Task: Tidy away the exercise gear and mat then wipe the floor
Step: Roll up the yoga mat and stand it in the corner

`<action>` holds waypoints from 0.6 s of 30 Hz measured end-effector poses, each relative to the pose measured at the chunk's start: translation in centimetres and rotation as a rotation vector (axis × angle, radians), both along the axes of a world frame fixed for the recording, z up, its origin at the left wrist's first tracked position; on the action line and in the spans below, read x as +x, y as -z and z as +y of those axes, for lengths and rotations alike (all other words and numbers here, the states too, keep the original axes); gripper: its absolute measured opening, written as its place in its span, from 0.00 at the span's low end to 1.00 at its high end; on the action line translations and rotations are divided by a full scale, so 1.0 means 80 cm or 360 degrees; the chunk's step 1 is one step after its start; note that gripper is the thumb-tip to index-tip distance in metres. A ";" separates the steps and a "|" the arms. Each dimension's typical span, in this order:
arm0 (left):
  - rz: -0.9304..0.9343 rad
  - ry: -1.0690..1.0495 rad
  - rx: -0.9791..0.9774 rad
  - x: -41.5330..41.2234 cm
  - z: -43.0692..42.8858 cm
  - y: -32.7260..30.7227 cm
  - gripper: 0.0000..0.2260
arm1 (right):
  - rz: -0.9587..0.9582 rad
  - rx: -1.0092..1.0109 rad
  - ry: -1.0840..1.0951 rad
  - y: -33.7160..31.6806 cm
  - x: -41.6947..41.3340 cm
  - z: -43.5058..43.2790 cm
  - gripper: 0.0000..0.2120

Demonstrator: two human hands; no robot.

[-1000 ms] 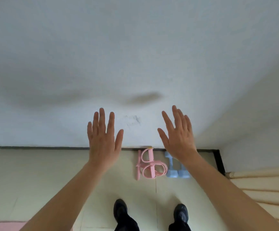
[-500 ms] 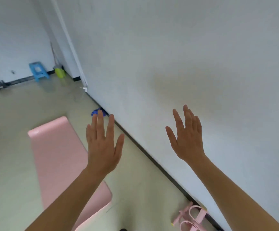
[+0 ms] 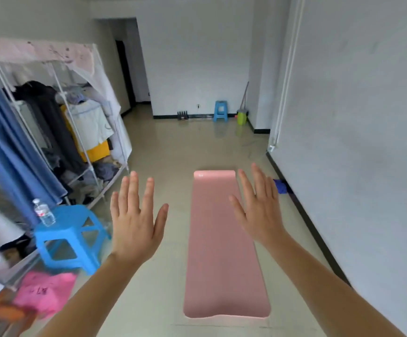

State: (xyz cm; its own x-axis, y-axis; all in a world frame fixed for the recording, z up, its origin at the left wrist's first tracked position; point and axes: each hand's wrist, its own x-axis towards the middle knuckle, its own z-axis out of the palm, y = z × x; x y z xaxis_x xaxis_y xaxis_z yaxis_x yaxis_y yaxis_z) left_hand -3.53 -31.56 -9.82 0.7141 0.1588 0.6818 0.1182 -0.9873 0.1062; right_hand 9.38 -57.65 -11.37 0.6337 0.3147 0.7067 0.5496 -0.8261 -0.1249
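Down the middle of the floor [image 3: 173,147] lies the mat [image 3: 224,239], pink, flat and fully unrolled, running away from the person toward the far wall. A second ago the person faced a corner where a pink pull-band and blue dumbbells lay against the skirting. The head has since swung round, those two are out of sight, and the mat now fills the view.

The hands came round unchanged. The left hand [image 3: 134,222] and right hand [image 3: 258,210] are held up in the air, fingers [image 3: 133,188] straight and spread, gripping nothing and touching nothing. My guess is that the small gear is already parked by the wall and the mat comes next. Rolling it and wiping the floor are both still to do.

Counted:
- one mat
- two hands
- two blue stools, the near stool [image 3: 68,237] at left and the far stool [image 3: 220,110] by the end wall
- one bottle [image 3: 43,212] standing on the near stool
- one blue cloth [image 3: 279,186] at the foot of the right wall
- one pink sheet [image 3: 44,293] on the floor at left
- one green bucket [image 3: 242,117] just beside the far stool
- one clothes rack [image 3: 58,113]
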 end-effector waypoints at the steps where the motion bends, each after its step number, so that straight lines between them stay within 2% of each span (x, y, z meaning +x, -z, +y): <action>1: 0.0020 -0.0042 -0.0008 -0.007 0.040 -0.002 0.29 | 0.0013 -0.0013 -0.0043 -0.002 0.003 0.045 0.29; 5: 0.0045 -0.0099 0.0008 -0.003 0.175 -0.014 0.29 | 0.0054 0.0012 -0.0122 -0.011 0.017 0.194 0.29; 9: 0.0005 -0.0086 0.0004 0.050 0.261 -0.021 0.29 | 0.0050 0.0008 -0.0140 -0.012 0.054 0.285 0.29; 14: -0.0022 -0.0007 -0.0053 0.170 0.340 0.002 0.28 | 0.0072 -0.0038 -0.0103 0.010 0.157 0.372 0.28; 18: 0.0083 0.0007 0.0027 0.305 0.408 0.021 0.28 | 0.0075 -0.0089 -0.0050 0.038 0.280 0.444 0.28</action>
